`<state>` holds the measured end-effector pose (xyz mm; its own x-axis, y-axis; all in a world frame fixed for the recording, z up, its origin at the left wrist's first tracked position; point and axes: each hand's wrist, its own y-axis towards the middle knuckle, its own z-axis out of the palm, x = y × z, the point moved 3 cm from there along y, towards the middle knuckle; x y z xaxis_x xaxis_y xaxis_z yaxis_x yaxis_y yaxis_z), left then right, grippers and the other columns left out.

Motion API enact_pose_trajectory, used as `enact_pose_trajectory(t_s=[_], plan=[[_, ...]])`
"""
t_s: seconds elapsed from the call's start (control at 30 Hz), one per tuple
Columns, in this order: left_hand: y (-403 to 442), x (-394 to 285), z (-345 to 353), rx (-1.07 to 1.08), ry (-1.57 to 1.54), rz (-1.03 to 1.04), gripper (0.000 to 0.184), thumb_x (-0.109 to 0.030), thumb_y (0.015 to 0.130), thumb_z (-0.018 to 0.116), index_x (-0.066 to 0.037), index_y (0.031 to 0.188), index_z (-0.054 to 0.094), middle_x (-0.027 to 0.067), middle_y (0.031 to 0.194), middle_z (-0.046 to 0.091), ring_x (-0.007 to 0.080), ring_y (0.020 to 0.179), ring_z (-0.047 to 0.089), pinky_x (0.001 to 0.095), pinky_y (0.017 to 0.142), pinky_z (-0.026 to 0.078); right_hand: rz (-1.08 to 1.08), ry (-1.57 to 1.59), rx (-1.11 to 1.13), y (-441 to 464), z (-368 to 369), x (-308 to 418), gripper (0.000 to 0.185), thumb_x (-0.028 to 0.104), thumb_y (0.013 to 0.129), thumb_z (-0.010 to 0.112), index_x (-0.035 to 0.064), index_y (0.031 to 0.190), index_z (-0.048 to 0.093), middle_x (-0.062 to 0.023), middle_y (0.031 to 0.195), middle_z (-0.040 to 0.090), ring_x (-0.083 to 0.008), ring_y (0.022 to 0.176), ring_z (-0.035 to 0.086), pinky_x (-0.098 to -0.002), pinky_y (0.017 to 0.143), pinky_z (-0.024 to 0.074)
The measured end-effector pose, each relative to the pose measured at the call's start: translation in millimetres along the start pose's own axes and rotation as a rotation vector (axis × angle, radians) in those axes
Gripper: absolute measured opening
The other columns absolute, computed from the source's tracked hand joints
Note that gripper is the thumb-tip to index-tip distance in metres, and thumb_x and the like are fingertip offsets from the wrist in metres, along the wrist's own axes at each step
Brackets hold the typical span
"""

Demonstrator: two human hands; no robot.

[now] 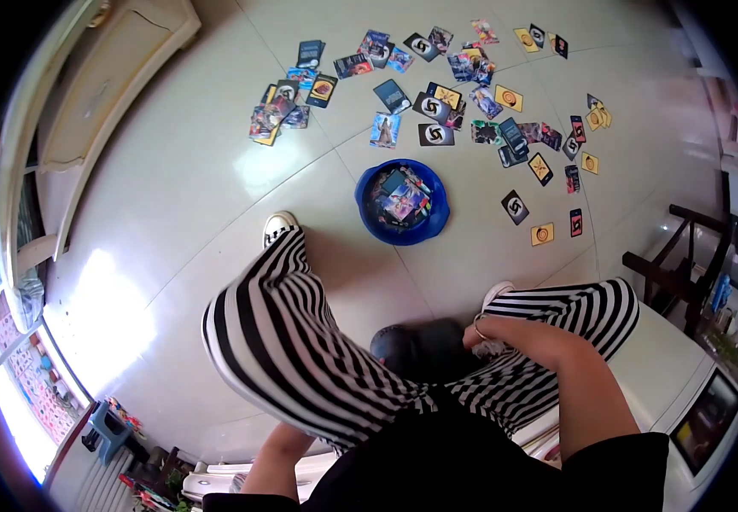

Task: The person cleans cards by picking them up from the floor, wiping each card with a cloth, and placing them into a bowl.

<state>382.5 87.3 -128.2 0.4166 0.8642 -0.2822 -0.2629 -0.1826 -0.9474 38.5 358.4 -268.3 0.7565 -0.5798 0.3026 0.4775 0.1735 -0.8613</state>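
Black shirt (437,465) sits closest to me, with striped trousers (258,328) spread beyond it. Between the trouser legs, right by the right hand (475,334), is a black object (424,352); that hand seems to touch its right end, but dark on dark, I can't tell if it grips. The left hand is out of sight behind the trousers, its state unreadable. I judge the step in hand as handling the black object; moving it calls for a sure hold. Ahead of the hands, a blue tub (364,209) holds cards (405,201), with loose cards (435,135) beyond.
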Motion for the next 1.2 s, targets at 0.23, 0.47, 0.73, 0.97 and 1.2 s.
enact_pose_trajectory(t_s=[0.23,0.47,0.73,0.97,1.2], plan=[[1.7,-16.3,8.1,0.119,0.026,0.176,0.034,-0.020,0.090,0.047,0.002,0.116,0.054,0.0129,0.102,0.063,0.0208,0.089,0.062,0.0311,0.078,0.053,0.138,-0.282,-0.519,-67.2,-74.7,75.6,0.030,0.016,0.069,0.059,0.0017,0.094,0.067,-0.0192,0.102,0.063,-0.0306,0.091,0.063,-0.0412,0.078,0.0504],[-62.6,-256.1,-60.1,-0.516,0.639,1.160,0.022,-0.014,0.088,0.052,-0.001,0.105,0.060,0.0112,0.101,0.064,0.0160,0.088,0.060,0.0296,0.079,0.048,-0.049,0.083,-1.063,-121.1,-132.4,90.9,0.035,0.027,0.074,0.057,-0.0016,0.092,0.066,-0.0242,0.099,0.062,-0.0367,0.092,0.061,-0.0409,0.079,0.0483],[44.9,-378.7,130.0,-0.143,1.517,0.871,0.033,-0.019,0.083,0.059,-0.004,0.112,0.056,0.0175,0.109,0.060,0.0292,0.099,0.059,0.0365,0.084,0.048,-0.391,1.307,-1.119,-80.0,-170.3,69.6,0.060,0.053,0.075,0.063,-0.0041,0.093,0.063,-0.0137,0.080,0.064,-0.0232,0.073,0.062,-0.0378,0.067,0.0482],[227.6,-280.2,212.5,-0.138,1.325,0.825,0.062,-0.023,0.075,0.067,-0.005,0.128,0.041,0.0232,0.113,0.055,0.0366,0.104,0.054,0.0399,0.091,0.043,-0.460,1.485,-1.278,17.1,-221.2,37.1,0.029,0.024,0.078,0.068,-0.0028,0.086,0.060,-0.0094,0.075,0.063,-0.0198,0.067,0.059,-0.0335,0.061,0.0472],[218.4,-220.3,214.1,-0.394,1.235,0.730,0.055,-0.002,0.074,0.056,-0.016,0.126,0.042,0.0203,0.110,0.055,0.0383,0.101,0.055,0.0440,0.087,0.045,-0.114,0.978,-1.489,-89.8,-204.6,14.6,0.029,0.025,0.076,0.066,-0.0006,0.088,0.060,-0.0175,0.083,0.064,-0.0259,0.072,0.062,-0.0375,0.067,0.0481]])
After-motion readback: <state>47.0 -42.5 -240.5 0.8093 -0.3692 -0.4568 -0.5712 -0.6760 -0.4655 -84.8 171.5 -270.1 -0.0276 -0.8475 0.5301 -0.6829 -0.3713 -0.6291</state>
